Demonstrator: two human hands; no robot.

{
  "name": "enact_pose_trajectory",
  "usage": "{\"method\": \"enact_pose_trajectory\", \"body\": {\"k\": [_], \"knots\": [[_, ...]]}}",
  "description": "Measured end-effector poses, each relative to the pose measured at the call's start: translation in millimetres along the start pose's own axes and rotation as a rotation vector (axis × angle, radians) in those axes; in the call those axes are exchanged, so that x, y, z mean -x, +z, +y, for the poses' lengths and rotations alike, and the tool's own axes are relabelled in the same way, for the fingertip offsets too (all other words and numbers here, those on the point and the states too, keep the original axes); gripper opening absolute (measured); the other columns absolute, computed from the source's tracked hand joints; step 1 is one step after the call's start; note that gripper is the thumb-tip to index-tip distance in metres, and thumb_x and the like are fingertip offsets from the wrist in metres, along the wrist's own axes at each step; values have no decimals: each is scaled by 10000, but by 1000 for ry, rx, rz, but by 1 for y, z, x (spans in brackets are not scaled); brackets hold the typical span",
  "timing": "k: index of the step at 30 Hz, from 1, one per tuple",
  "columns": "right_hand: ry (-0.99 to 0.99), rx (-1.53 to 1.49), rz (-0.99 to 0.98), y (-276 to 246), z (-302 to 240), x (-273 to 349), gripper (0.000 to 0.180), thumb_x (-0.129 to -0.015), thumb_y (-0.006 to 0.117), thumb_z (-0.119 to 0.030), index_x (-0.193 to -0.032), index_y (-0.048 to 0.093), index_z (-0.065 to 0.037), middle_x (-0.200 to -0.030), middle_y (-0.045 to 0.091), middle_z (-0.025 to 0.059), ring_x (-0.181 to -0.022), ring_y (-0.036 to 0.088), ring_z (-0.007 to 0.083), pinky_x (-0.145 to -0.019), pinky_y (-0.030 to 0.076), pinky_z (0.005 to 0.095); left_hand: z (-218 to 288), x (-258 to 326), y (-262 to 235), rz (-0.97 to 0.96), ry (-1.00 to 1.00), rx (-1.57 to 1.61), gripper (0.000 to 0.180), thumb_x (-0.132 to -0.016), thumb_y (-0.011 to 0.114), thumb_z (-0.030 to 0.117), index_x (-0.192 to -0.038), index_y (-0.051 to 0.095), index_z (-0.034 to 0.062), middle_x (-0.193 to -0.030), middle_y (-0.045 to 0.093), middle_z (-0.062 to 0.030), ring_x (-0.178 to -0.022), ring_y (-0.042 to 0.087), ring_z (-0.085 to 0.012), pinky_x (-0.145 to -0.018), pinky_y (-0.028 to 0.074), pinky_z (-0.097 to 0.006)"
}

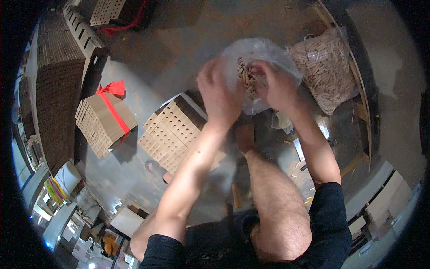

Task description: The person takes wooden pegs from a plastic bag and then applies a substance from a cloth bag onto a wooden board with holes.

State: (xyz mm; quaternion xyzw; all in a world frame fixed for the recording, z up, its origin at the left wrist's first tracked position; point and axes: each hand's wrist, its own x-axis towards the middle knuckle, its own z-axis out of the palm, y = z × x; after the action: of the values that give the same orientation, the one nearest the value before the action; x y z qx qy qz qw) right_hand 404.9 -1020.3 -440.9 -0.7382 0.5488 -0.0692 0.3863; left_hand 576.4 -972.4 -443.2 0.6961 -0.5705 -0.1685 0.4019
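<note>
A clear plastic bag (255,47) with loose wooden dowels (248,83) inside stands between my hands, its mouth spread wide. My left hand (219,92) is at the bag's left side, with curved fingers smeared by motion. At the right of the mouth, my right hand (277,87) reaches over the dowels with bent fingers, also blurred. I cannot make out whether either hand grips the plastic. Just left of my left forearm sits a stack of pale wooden blocks (168,132) drilled with rows of round holes.
A full clear bag of dowels (327,67) leans at the right by a wooden edge. Farther left is a drilled block bundle tied with red ribbon (114,112), beside a tall stack of brown boards (58,80). Another drilled bundle (107,11) lies at the back. Loose dowels dot the floor.
</note>
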Motion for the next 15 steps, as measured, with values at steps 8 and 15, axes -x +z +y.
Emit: {"method": "enact_pose_trajectory", "body": {"k": [8, 15], "knots": [[-197, 327, 53, 51, 37, 18, 239, -908, 643, -212, -1102, 678, -76, -1007, 711, 143, -851, 680, 363, -734, 555, 444, -46, 15, 12, -456, 297, -558, 453, -949, 566, 385, -1263, 617, 61, -1381, 523, -155, -1320, 451, -351, -1121, 302, -582], [-278, 224, 216, 9, 32, 20, 143, -891, 677, -194, -936, 701, -61, -854, 706, 154, -725, 680, 349, -662, 548, 437, -14, -40, 19, -774, -129, -589, 529, -937, 589, 446, -1283, 601, 47, -1278, 563, -156, -1161, 556, -357, -1088, 358, -557]]}}
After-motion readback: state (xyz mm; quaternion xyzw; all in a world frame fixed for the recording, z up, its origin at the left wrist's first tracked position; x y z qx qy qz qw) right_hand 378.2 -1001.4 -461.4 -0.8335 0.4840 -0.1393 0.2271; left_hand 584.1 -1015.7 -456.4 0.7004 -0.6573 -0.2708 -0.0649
